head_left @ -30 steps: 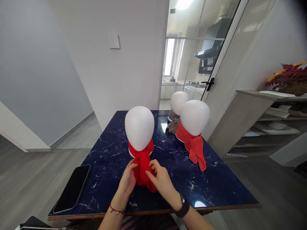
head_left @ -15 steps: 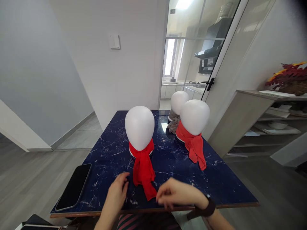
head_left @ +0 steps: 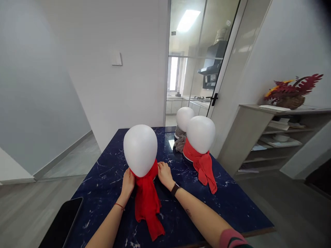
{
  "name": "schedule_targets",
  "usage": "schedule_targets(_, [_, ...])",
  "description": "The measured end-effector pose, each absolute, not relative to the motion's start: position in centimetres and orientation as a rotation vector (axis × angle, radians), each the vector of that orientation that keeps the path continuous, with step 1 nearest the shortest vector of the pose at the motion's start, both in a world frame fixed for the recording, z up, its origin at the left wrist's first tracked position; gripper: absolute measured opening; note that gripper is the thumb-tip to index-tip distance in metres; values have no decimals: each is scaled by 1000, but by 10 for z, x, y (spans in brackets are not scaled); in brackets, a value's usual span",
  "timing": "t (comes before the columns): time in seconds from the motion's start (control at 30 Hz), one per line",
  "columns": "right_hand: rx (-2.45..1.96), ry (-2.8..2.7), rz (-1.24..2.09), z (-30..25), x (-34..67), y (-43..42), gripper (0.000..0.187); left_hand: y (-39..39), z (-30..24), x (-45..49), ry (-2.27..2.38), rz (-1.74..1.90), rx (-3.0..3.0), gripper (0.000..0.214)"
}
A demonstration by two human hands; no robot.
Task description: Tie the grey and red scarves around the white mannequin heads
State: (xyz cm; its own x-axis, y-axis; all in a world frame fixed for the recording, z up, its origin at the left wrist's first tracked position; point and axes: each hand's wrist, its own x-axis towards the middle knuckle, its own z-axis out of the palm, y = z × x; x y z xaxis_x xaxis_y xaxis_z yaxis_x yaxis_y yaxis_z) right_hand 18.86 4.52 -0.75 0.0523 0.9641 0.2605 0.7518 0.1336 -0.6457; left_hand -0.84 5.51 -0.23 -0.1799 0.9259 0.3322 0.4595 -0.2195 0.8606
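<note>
A smooth white mannequin head [head_left: 140, 148] stands in front of me with a bright red scarf [head_left: 147, 198] tied around its neck. The scarf's loose ends trail down over the table toward me. My left hand [head_left: 128, 182] is closed at the left side of the neck, its fingertips partly hidden behind the head and cloth. On the other side my right hand [head_left: 164, 174] pinches the scarf's edge with curled fingers. Farther right is a second white mannequin head [head_left: 201, 133] wearing a coral scarf [head_left: 204, 167]. Behind it a third head [head_left: 184, 117] has a grey-brown scarf [head_left: 180, 142].
All the heads stand on a dark blue marbled table [head_left: 103, 186]. A black phone [head_left: 60, 224] lies at its left edge. Beyond are a wall, a glass door [head_left: 193, 62] and, to the right, a shelf unit [head_left: 256, 119] with a flower basket [head_left: 291, 100] on top.
Both hands have moved forward from beside the scarf's hanging ends to the two sides of the neck, closing on the scarf there. The camera view has shifted somewhat.
</note>
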Motion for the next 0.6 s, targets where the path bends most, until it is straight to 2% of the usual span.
schedule_targets(0.17, [-1549,-1594,686,-3,182,42,31,55,-10,-3,1539,1529,1557,38])
schedule_targets(0.43, [-931,-595,1529,10,178,18,25,26,10,13,1468,1472,1526,39])
schedule_targets(0.6, [-828,-563,1549,17,225,-35,28,-26,27,54,1330,1368,1382,44])
